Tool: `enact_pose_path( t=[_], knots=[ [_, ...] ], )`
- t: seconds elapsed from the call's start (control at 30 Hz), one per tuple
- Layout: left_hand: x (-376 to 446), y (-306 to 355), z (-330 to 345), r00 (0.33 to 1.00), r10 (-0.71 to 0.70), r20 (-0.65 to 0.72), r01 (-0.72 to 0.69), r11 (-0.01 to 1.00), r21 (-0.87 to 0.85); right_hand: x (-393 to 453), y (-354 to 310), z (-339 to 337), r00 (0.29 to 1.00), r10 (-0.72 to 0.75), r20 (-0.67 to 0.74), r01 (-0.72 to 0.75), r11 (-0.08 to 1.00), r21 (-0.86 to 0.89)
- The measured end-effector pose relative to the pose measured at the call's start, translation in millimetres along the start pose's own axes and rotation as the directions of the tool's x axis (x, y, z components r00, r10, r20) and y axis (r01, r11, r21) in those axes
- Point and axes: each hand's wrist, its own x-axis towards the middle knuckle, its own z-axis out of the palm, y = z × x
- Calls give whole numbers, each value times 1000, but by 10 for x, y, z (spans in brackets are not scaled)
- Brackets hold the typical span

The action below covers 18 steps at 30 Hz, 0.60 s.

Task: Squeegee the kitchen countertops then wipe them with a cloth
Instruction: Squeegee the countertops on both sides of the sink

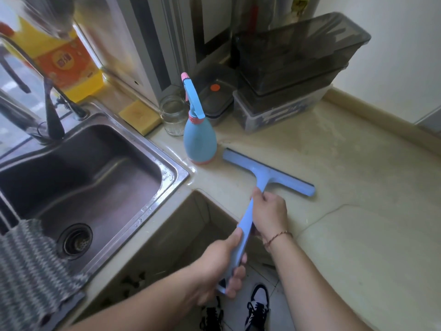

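Note:
A light blue squeegee (267, 172) lies with its blade flat on the beige stone countertop (358, 235), just right of the sink corner. My right hand (272, 215) grips the upper part of its long handle, close behind the blade head. My left hand (219, 266) grips the lower end of the same handle, out past the counter's front edge. A grey striped cloth (26, 263) hangs over the sink's near left rim. The counter looks wet and streaky beyond the blade.
A blue spray bottle (199, 139) stands right beside the blade's left end. Behind it are a glass jar (173, 115), a yellow sponge (140, 115) and dark stacked plastic boxes (286, 75). The steel sink (78, 177) with its faucet is at left. The wall is at right.

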Motion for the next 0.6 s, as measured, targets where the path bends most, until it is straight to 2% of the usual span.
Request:
enact_pose_path(
  t=[0.23,0.4,0.6],
  knots=[
    [-208,-368,-46,997,-63,-36,62,997,-38,-393,229,-9,997,37,73,-36,999,-7],
    [-257,-450,-50,999,-29,-36,27,999,-45,-512,201,-77,983,55,178,-64,997,47],
    [-273,45,-42,999,31,43,-27,996,-87,-5,-47,-38,998,15,57,-22,993,119]
  ],
)
